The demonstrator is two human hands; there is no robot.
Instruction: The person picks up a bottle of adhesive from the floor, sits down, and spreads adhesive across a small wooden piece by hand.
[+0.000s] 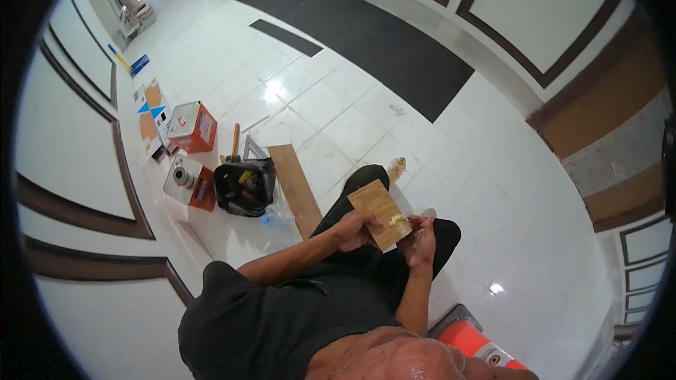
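Over my lap is a small square piece of wood-grain board [377,210], tilted. My left hand [355,231] grips its near left edge, fingers partly hidden beneath it. A lump of pale yellow paste [399,219] sits at the board's right side, with a smear around it. My right hand [420,239] is closed at that same side, fingertips pinched close to the paste. What they hold, if anything, is too small to make out. Just beyond my knee lies a small pale bottle-like item [397,167] on the floor.
Left of me are two metal cans [195,127] [190,184], a black bag of tools [244,186], a hammer handle [236,141] and a long wooden plank [294,186]. Dark sheets [366,39] cover floor ahead. An orange-red container [468,341] stands at my right.
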